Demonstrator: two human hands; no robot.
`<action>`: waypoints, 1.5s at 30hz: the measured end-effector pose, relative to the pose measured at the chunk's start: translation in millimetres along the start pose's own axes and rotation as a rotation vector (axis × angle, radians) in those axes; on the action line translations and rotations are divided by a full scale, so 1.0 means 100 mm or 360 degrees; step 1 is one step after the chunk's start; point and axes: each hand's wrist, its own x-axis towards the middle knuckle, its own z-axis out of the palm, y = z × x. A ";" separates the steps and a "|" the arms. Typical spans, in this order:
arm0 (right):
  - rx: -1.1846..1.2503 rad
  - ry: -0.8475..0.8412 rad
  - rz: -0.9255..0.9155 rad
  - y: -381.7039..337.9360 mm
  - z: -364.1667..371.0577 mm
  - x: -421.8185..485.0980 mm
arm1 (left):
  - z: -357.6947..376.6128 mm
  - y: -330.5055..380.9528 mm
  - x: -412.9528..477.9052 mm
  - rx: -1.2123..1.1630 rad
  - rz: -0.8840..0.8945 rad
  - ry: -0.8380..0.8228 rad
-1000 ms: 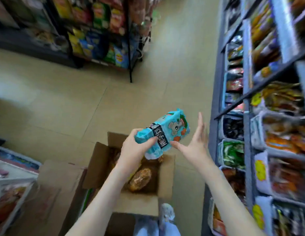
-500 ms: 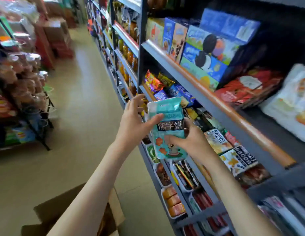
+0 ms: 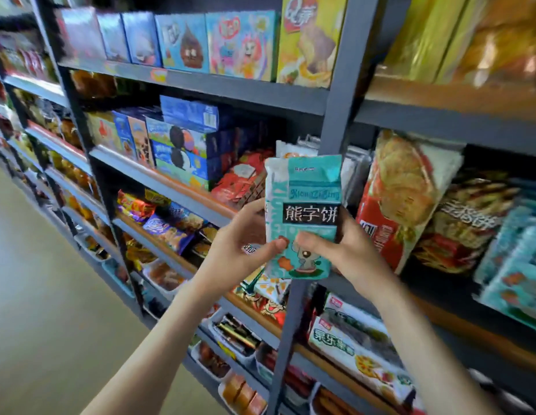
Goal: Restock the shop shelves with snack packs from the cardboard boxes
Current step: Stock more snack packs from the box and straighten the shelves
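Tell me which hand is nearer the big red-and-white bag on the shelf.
Right. The right hand is just beside the red-and-white bag, on its left; the left hand is farther left, across the teal snack pack both hold.

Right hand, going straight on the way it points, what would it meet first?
Probably the grey shelf upright: the right hand, gripping the teal bear biscuit pack, points up into the shelving just before that post. Depth is unclear, so the white packs behind might come first.

Bare forearms, bare left hand and right hand — slim wrists, long fingers.
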 end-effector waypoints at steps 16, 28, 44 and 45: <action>-0.0219 0.0888 0.0077 0.00 -1.12 -1.16 | 1.49 0.28 0.22 -0.0012 0.0442 -0.0655; -0.0367 0.1495 0.0283 0.20 -1.90 -1.49 | 2.80 0.39 0.52 -0.0011 0.0259 -0.1030; -0.0688 0.1040 0.0724 0.18 -2.06 -1.38 | 2.77 0.15 0.67 0.0372 0.0282 -0.1126; -0.0704 0.0996 0.0719 0.15 -2.06 -1.37 | 2.76 0.17 0.68 0.0381 0.0276 -0.1142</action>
